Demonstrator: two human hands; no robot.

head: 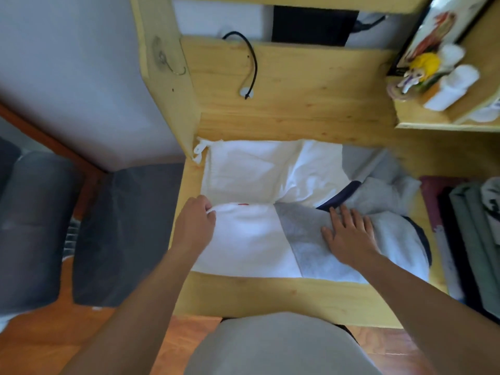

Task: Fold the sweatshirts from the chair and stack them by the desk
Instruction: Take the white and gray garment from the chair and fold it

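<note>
Left hand (195,221) fingers (209,209) pinch the folded edge of the white sweatshirt (243,185); right hand (349,234) fingers lie straight and spread, pressing its grey lining flat on the desk (270,296), beside a grey sweatshirt (384,193)

Readable text: none | small red mark on white cotton sweatshirt (244,185): too blurred to read | printed picture box (433,31) on wooden shelf: lettering unclear
</note>
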